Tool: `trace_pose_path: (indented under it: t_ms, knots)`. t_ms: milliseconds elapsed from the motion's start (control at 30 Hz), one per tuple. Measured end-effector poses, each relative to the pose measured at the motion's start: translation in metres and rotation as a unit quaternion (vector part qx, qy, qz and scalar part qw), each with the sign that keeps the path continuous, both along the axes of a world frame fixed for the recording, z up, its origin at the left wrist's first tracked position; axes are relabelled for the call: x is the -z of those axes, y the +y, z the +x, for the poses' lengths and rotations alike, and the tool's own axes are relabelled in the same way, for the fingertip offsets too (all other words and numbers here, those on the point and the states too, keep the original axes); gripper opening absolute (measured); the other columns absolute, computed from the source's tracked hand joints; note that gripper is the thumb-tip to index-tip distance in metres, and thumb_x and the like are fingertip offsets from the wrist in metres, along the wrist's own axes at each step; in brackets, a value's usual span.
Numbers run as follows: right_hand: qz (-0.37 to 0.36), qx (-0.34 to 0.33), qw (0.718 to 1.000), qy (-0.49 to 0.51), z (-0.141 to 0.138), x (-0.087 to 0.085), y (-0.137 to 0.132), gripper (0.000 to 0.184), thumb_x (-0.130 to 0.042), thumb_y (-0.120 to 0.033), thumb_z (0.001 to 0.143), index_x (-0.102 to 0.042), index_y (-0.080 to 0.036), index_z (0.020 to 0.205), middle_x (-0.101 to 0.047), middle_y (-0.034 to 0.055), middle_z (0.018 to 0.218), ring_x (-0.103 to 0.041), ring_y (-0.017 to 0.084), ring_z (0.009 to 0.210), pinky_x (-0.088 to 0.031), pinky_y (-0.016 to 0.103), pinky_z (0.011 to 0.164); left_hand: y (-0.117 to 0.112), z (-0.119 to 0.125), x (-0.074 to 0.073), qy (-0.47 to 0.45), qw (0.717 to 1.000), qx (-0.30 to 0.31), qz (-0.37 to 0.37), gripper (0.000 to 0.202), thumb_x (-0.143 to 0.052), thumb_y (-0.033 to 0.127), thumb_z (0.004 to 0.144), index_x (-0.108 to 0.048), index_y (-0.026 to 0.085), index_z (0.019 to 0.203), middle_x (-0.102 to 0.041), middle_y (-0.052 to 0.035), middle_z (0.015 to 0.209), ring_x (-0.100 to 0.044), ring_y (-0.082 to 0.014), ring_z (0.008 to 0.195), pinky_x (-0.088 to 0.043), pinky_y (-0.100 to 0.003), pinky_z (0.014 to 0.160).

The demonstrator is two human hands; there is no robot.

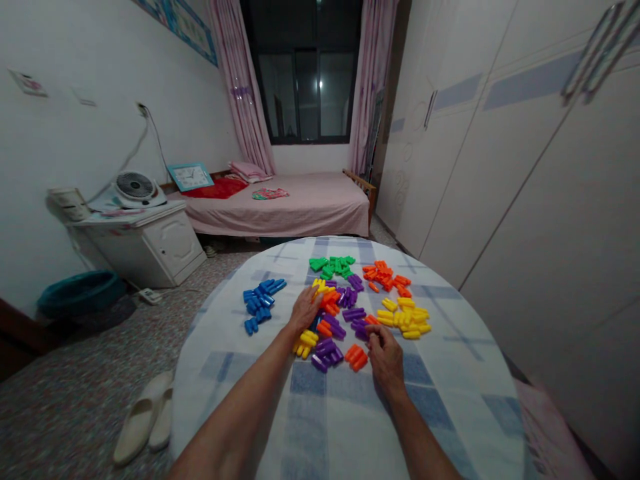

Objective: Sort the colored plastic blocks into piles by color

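Glossy plastic toy blocks with rounded, finger-like prongs lie on the round table [240, 407], many grouped by colour. My left hand [306, 310] rests at the left of the middle mixed pile, fingers stretched over it beside orange blocks [330, 301] and yellow blocks [323, 287]. At the pile's right side, my right hand [386, 353] has curled fingers close to a purple block [359, 328]; what is between them, if anything, is hidden. More purple blocks [327, 353], orange blocks [356, 357] and yellow blocks [305, 344] lie between the two hands.
Around the middle pile lie blue blocks [260, 303], green blocks [334, 265], orange blocks [385, 276] and yellow blocks [406, 319]. Beyond the table stand a bed [310, 200] and a white cabinet [160, 243] with a fan [136, 188]. A wardrobe [475, 167] lines the right.
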State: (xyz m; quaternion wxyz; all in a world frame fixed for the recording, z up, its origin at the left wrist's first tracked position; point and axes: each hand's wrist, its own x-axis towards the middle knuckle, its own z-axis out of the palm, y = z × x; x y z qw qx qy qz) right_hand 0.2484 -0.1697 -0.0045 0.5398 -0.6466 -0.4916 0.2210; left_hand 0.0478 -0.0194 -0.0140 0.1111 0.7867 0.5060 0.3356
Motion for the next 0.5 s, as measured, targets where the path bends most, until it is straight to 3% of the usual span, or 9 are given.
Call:
trace_pose_path:
  t_ms: [133, 267, 400, 500]
  knots:
    - [-0.003, 0.004, 1.0, 0.01, -0.001, -0.003, 0.0, 0.024, -0.044, -0.031, 0.079, -0.065, -0.02, 0.085, -0.068, 0.0041, 0.08, -0.06, 0.019, 0.069, -0.045, 0.029, 0.067, -0.012, 0.007, -0.011, -0.011, 1.0, 0.021, -0.016, 0.043, -0.032, 0.04, 0.095, -0.055, 0.018, 0.123, -0.058, -0.0116, 0.129, -0.05, -0.0212, 0.124, -0.039, -0.043, 0.105]
    - [0.006, 0.006, 1.0, 0.018, -0.002, -0.002, 0.001, 0.024, -0.044, -0.03, 0.078, -0.065, -0.02, 0.085, -0.068, 0.0047, 0.084, -0.061, 0.019, 0.073, -0.045, 0.029, 0.068, -0.047, -0.021, -0.023, -0.004, 1.0, 0.024, -0.018, 0.051, -0.03, 0.047, 0.095, -0.049, 0.018, 0.132, -0.048, -0.014, 0.139, -0.04, -0.0251, 0.132, -0.032, -0.047, 0.11]
    - [0.006, 0.005, 1.0, 0.014, -0.004, 0.002, 0.003, 0.026, -0.042, -0.029, 0.079, -0.065, -0.02, 0.087, -0.068, 0.0046, 0.088, -0.062, 0.019, 0.078, -0.046, 0.029, 0.07, -0.097, -0.049, -0.022, 0.109, 0.989, 0.104, 0.001, 0.08, -0.055, 0.066, 0.076, -0.035, 0.027, 0.143, -0.028, -0.014, 0.152, -0.024, -0.0346, 0.14, -0.027, -0.055, 0.11]
    - [-0.004, 0.0, 1.0, 0.01, -0.005, 0.001, 0.002, 0.028, -0.04, -0.029, 0.079, -0.064, -0.02, 0.089, -0.068, 0.0049, 0.09, -0.062, 0.018, 0.08, -0.046, 0.029, 0.071, -0.124, -0.048, -0.017, 0.17, 0.977, 0.13, -0.002, 0.098, -0.063, 0.072, 0.065, -0.03, 0.027, 0.145, -0.02, -0.0151, 0.154, -0.018, -0.0397, 0.14, -0.024, -0.061, 0.108]
